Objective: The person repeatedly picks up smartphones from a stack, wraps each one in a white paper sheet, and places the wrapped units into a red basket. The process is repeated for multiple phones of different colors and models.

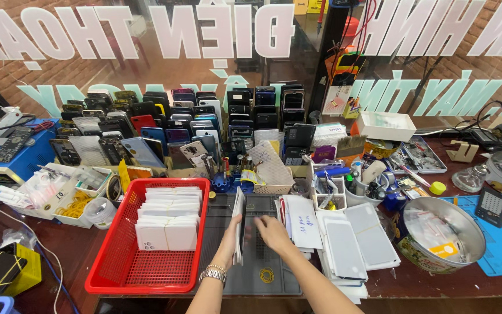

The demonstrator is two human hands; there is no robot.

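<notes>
Pretty cramped bench here. The only real open room is the dark mat (262,273) in the middle of the tabletop (82,250), and both hands are working right over it. On the left the mat is hemmed in by a red basket (117,264) holding rows of white boxes (168,218), its right wall just beside the left hand. On the right, stacks of white sheets (355,241) crowd the mat's edge, with a round metal bowl (445,235) further out. Behind the mat sits a wall of stuff: tool cups, a small woven tray, then racks of phones (164,125) up against the glass window. The front edge of the tabletop runs along the bottom, where the forearms come in.

Left hand (229,241) is up on its edge, palm facing right, wrist wearing a metal bracelet (213,273). Its fingers are wrapped around a thin stack of flat white packs (239,224), which stands upright on edge above the mat, between the two hands.

Right hand (271,232) comes in at an angle from the lower right, palm down, fingers spread a bit and reaching toward the stack's right face; touching or a hair apart, I can't tell. A yellow rubber band (266,274) lies on the mat near the wrists.
</notes>
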